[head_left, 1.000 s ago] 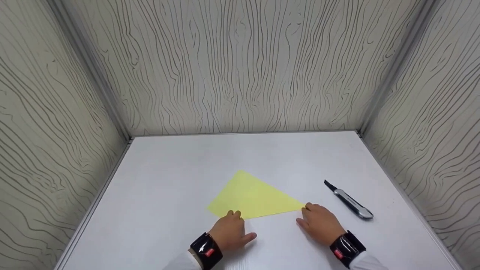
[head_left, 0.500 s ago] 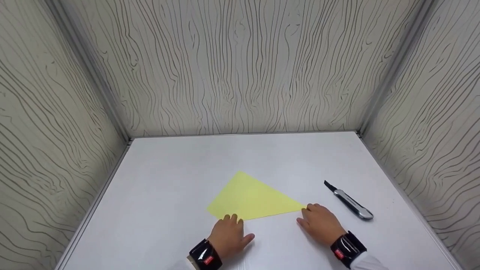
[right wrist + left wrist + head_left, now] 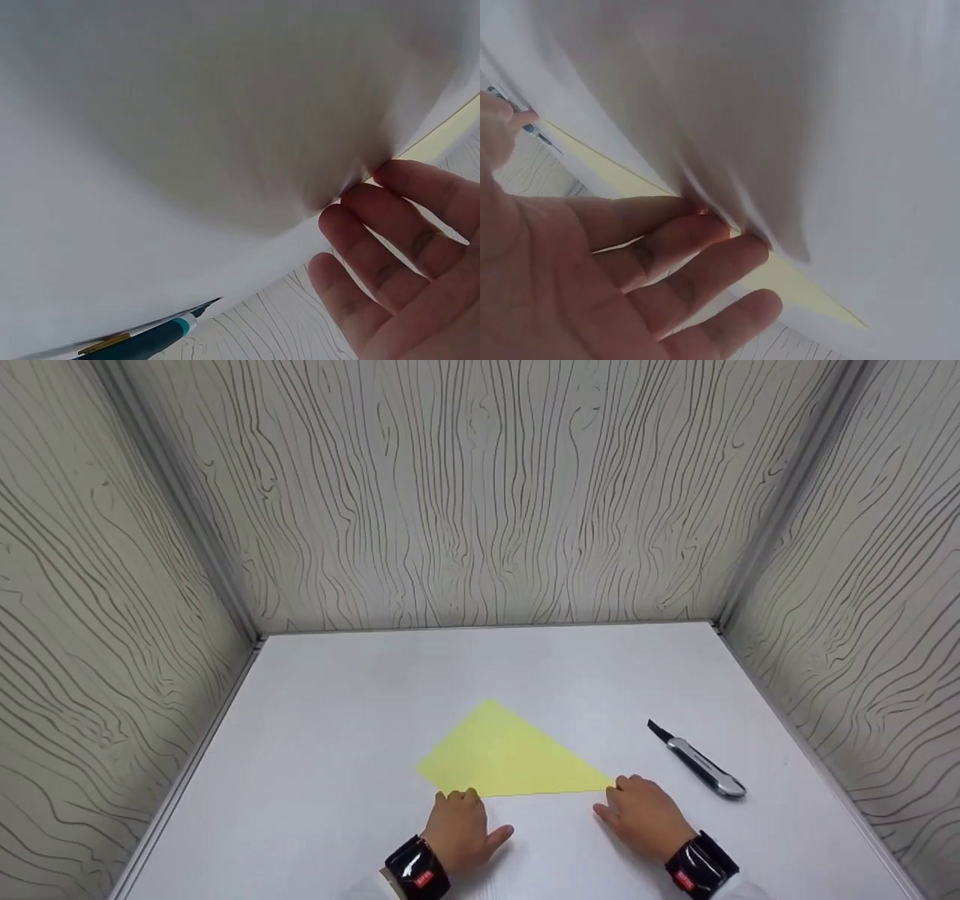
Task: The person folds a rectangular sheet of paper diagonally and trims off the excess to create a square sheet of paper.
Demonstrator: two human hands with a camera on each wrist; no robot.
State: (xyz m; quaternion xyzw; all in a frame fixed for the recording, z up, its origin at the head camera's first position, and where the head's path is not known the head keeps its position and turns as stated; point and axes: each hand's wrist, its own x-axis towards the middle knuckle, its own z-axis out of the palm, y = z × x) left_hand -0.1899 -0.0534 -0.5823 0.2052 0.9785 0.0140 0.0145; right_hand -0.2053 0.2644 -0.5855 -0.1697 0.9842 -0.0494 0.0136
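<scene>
A yellow sheet of paper [image 3: 510, 757], folded to a rough triangle with an extra corner at the left, lies flat on the white table. Its long near edge faces the person. My left hand [image 3: 459, 831] rests its fingertips on that edge near the left end, thumb spread to the side. At the sharp right corner, my right hand [image 3: 646, 816] touches the paper with its fingertips. In the left wrist view the fingers [image 3: 705, 270] are extended, their tips at the paper's edge. The right wrist view shows gently bent fingers [image 3: 390, 240] against the tabletop beside the paper.
A utility knife [image 3: 701, 765] with its dark blade out lies right of the paper, close to my right hand. Wood-grain patterned panels [image 3: 480, 495] enclose the white table [image 3: 337, 682] at the back and both sides.
The paper has turned slightly clockwise, its top corner shifting right and its right corner coming nearer. My right hand has moved slightly toward the person; the left fingertips stay at the near edge.
</scene>
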